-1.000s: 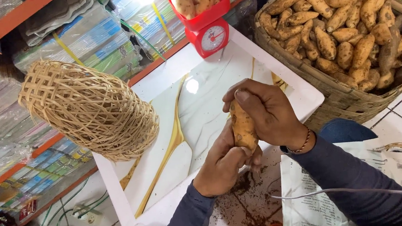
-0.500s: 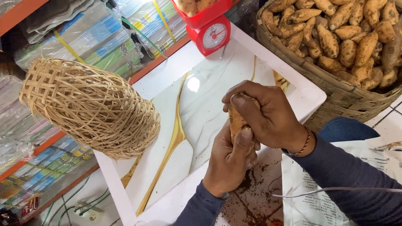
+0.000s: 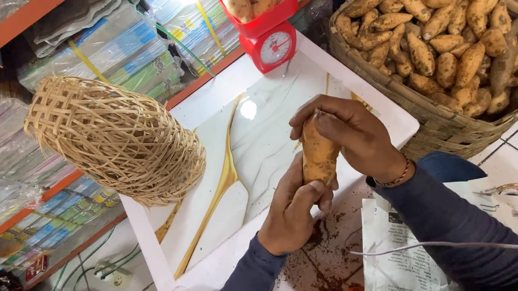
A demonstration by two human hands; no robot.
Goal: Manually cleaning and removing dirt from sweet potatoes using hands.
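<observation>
I hold one orange-brown sweet potato (image 3: pixel 318 154) upright over the near edge of a white marbled table (image 3: pixel 251 133). My left hand (image 3: pixel 294 212) grips its lower end from below. My right hand (image 3: pixel 353 133) wraps over its top end, with a beaded bracelet on that wrist. Brown dirt crumbs (image 3: pixel 321 266) lie on the surface under my hands.
A large woven basket (image 3: pixel 441 128) full of sweet potatoes stands at the right. A red kitchen scale (image 3: pixel 271 40) with a few sweet potatoes in its tray sits at the table's far edge. An empty woven basket (image 3: pixel 116 140) lies on its side at left. Newspaper (image 3: pixel 403 258) lies near me.
My hands have shifted on the sweet potato, turning it slightly; the right hand now covers more of its top. The baskets and scale have not moved.
</observation>
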